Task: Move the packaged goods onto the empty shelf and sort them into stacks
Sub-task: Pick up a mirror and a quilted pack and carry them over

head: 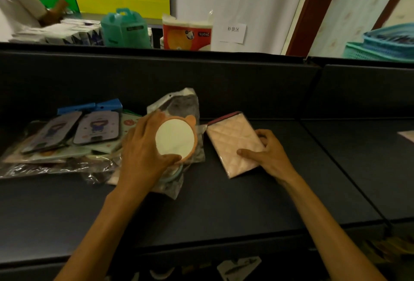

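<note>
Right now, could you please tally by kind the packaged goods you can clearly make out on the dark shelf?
Phone cases: 2
Round bear-eared mirror, gripped by the left hand: 1
Pink quilted packet, held by the right hand: 1
Grey bagged item: 1
Total: 5; the pile beneath the cases cannot be counted.

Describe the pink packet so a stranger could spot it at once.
On the dark shelf, look right of the heap of packaged goods. The pink packet lies flat and alone under the right hand: quilted, clear-wrapped, with a dark red top edge.

Left hand (143, 146) hides the packets beneath (their contents unreadable).
</note>
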`<state>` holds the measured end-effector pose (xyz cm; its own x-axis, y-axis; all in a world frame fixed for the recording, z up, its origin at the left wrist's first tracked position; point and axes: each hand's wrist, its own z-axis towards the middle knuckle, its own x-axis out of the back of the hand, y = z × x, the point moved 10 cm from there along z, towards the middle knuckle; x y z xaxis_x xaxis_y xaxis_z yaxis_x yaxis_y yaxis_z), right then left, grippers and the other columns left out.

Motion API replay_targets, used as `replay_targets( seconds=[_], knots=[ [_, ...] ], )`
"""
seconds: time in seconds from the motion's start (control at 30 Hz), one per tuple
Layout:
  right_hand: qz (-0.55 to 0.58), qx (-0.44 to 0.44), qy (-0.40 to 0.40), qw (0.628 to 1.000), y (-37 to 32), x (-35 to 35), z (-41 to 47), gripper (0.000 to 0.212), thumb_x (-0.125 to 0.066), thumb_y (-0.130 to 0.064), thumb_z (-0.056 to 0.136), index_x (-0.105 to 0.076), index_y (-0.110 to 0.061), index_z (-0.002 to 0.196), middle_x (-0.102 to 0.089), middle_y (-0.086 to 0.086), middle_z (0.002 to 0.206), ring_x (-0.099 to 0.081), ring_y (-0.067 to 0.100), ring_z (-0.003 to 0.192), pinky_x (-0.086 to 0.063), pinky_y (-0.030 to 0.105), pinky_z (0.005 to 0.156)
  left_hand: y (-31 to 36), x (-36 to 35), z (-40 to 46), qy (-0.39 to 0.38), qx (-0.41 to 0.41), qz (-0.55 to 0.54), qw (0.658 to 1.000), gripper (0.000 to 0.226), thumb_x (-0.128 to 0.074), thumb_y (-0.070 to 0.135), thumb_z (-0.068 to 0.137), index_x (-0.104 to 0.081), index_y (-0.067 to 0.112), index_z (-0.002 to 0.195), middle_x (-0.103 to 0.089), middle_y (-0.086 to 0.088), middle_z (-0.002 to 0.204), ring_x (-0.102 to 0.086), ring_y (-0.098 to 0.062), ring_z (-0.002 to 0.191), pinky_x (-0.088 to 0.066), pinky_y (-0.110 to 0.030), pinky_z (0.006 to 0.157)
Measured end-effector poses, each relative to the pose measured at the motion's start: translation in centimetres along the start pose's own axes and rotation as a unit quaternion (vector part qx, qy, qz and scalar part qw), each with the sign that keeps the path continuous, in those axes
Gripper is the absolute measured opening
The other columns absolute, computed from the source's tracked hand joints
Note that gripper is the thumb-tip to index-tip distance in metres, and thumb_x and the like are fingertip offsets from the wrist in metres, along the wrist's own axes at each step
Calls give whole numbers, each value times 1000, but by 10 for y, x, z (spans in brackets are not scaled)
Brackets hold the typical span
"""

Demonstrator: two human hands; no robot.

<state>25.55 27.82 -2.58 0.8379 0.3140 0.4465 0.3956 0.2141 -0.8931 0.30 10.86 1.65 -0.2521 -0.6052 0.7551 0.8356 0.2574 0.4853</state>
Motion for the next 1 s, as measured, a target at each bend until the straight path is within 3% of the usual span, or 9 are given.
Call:
replay_targets(
  seconds=[0.1,0.2,0.33,0.43,0.53,0.67,0.83,1.0],
  knots=[
    [20,12,3,1000,-3,2,-1,70,-84,-23,69,-44,-22,126,-52,-9,110,-55,2,91,-48,19,71,11,4,0,5,-28,-56,998,110,-87,29,60,-20,25,148,-22,-3,151,-28,-23,134,-25,-32,100],
    [43,18,1,999,-4,3,-4,63,-80,-20,73,-45,-23,126,-53,-7,112,-55,0,92,-48,18,69,5,2,4,-7,0,-117,993,110,-87,17,60,-21,22,147,-24,-4,151,-28,-23,136,-26,-30,101],
    [74,22,15,997,-2,10,-10,53,-71,-18,83,-47,-21,129,-56,-8,113,-58,0,94,-49,17,69,-17,-3,4,-8,85,-227,970,114,-87,19,59,-17,31,148,-25,0,152,-31,-23,136,-36,-45,106],
    [101,30,40,994,0,23,-18,44,-68,-16,86,-48,-24,125,-60,-4,117,-61,5,100,-52,21,74,-12,-10,0,-27,109,-327,938,106,-85,16,61,-23,33,146,-31,5,148,-37,-18,131,-42,-48,103],
    [123,52,52,990,0,40,-29,41,-65,-15,87,-48,-26,123,-62,-4,119,-64,8,103,-55,22,77,9,-14,-2,-45,82,-409,908,95,-81,8,65,-30,35,141,-36,16,135,-41,-10,121,-48,-47,96],
    [145,64,68,985,8,69,-47,38,-62,-11,89,-48,-29,120,-64,-3,119,-65,7,103,-54,21,76,39,-35,-7,-94,55,-453,885,96,-82,18,67,-26,48,140,-29,9,148,-40,-19,131,-50,-50,94],
    [139,66,130,979,31,129,-76,39,-62,-15,90,-47,-27,124,-64,-1,121,-64,10,106,-55,30,85,95,-65,-22,-147,69,-550,820,87,-68,-2,77,-30,48,137,-36,6,140,-54,-27,117,-59,-49,63],
    [145,68,182,970,62,205,-112,43,-63,-14,89,-47,-36,123,-64,-4,121,-64,8,106,-55,24,81,175,-100,-46,-186,49,-556,809,85,-63,-4,80,-29,48,138,-33,3,144,-52,-27,116,-59,-44,61]
  ],
)
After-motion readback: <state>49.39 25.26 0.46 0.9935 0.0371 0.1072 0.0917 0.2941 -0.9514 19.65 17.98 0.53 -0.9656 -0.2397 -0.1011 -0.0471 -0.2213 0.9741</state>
